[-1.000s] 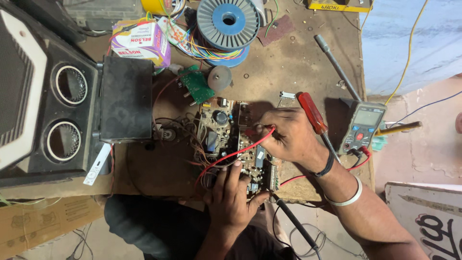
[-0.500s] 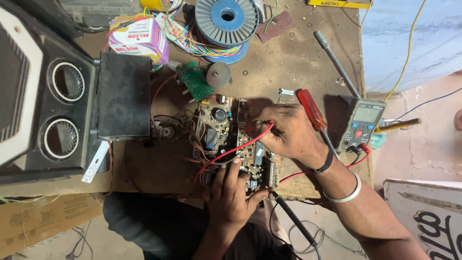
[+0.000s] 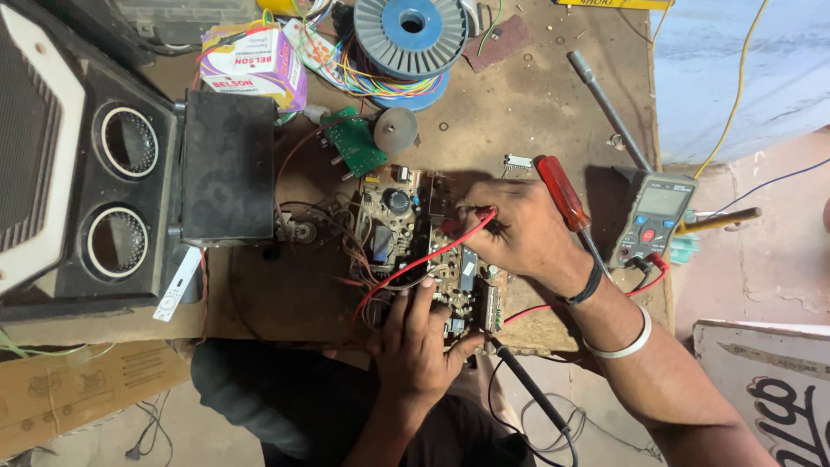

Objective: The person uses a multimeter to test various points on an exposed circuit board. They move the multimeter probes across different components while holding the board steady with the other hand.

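A bare circuit board (image 3: 406, 229) with capacitors and loose wires lies on the brown workbench (image 3: 519, 95). My right hand (image 3: 519, 229) pinches a red test probe (image 3: 481, 216) against the board's upper right part; its red lead (image 3: 406, 268) loops down and left. My left hand (image 3: 415, 346) holds the board's near edge, fingers spread over it. A black probe (image 3: 519, 380) with its lead hangs off the bench edge below the board. The leads run to a grey multimeter (image 3: 653, 216) on the right.
A red-handled screwdriver (image 3: 562, 195) lies by my right wrist. A black speaker cabinet (image 3: 121, 173) fills the left. A blue wire spool (image 3: 411, 26), a small green board (image 3: 354, 143), a cardboard box (image 3: 255, 60) and a long metal tool (image 3: 605, 104) sit at the back.
My right hand has shifted the red probe slightly on the board. My left hand stays on the near edge. The view has moved a little.
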